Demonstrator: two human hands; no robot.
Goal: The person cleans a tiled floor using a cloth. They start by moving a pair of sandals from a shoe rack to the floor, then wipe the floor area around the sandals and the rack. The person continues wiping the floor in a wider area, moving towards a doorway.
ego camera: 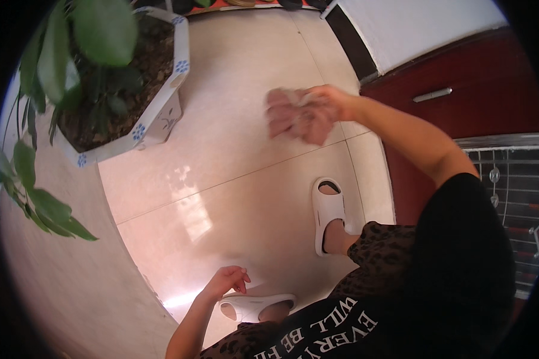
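Gripped in my right hand (pixel 334 101) is a crumpled pinkish cloth (pixel 296 117), held out ahead of me over the pale tiled floor (pixel 251 193); the cloth is slightly blurred. It hangs near a dark red cabinet (pixel 462 85) on the right. My left hand (pixel 234 279) holds nothing, its fingers loosely bent and partly apart, low in the view above a white slipper (pixel 256 307). The other white slipper (pixel 328 215) is on my right foot, below the cloth.
A white octagonal planter (pixel 159 121) with blue flowers and a leafy plant (pixel 49 206) stands at the upper left. Several shoes (pixel 240 2) line the far edge. A rack-like metal grid (pixel 505 202) lies at the right, below the cabinet drawer with its metal handle (pixel 432 95).
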